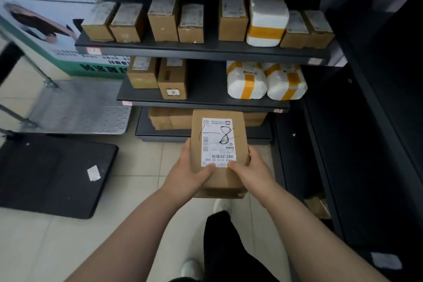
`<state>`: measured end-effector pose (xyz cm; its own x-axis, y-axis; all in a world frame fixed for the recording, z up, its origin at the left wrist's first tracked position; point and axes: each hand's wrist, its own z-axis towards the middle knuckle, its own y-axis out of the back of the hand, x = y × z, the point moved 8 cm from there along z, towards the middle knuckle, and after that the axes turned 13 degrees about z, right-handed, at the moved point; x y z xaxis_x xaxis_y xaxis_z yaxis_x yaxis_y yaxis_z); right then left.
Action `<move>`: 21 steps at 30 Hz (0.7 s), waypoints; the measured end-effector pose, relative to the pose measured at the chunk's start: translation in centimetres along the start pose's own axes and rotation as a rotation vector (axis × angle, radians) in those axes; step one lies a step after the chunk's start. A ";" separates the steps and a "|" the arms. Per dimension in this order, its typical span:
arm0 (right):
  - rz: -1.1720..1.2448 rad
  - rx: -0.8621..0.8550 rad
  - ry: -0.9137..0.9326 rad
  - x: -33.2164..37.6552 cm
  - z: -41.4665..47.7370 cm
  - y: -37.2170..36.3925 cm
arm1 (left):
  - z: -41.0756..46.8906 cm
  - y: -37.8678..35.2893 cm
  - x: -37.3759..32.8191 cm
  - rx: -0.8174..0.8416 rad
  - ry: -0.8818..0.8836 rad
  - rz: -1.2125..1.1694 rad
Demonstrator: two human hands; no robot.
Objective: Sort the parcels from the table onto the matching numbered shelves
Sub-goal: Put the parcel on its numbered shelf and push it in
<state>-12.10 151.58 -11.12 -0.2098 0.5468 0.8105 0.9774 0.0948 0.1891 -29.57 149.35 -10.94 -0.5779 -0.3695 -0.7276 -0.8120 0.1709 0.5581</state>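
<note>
Head view: a cardboard parcel [219, 144] is gripped between the left hand [190, 171] and right hand [254, 171], fingers closed around its near end.

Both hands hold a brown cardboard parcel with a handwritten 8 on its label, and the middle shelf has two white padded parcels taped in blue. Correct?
Not quite: in the head view the tape on the two white padded parcels is yellow, not blue. The rest stands.

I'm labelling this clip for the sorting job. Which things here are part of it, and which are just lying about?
Job:
held parcel
left hand
right hand
shelves
shelved boxes
white parcels

Lying about:
black mat
metal cart
poster
</note>
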 end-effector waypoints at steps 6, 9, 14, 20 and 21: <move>0.021 0.062 -0.001 4.7 9.6 -1.4 | 8.9 2.1 -0.2 -0.084 0.088 -0.079; 0.036 0.075 -0.018 5.7 14.0 -2.2 | 13.3 2.5 -0.1 -0.089 0.076 -0.091; 0.083 0.038 -0.049 4.7 20.7 -3.4 | 21.2 1.9 1.8 -0.048 0.049 -0.049; 0.147 -0.025 -0.034 2.5 28.8 -5.5 | 29.4 -0.3 5.3 0.047 -0.012 -0.111; 0.155 -0.031 -0.012 2.5 30.2 -5.7 | 30.6 -0.5 5.8 0.069 -0.015 -0.130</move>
<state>-17.36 177.52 -26.93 -0.0561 0.5632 0.8244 0.9967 -0.0171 0.0795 -35.04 175.06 -27.64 -0.4684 -0.3787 -0.7983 -0.8834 0.1850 0.4305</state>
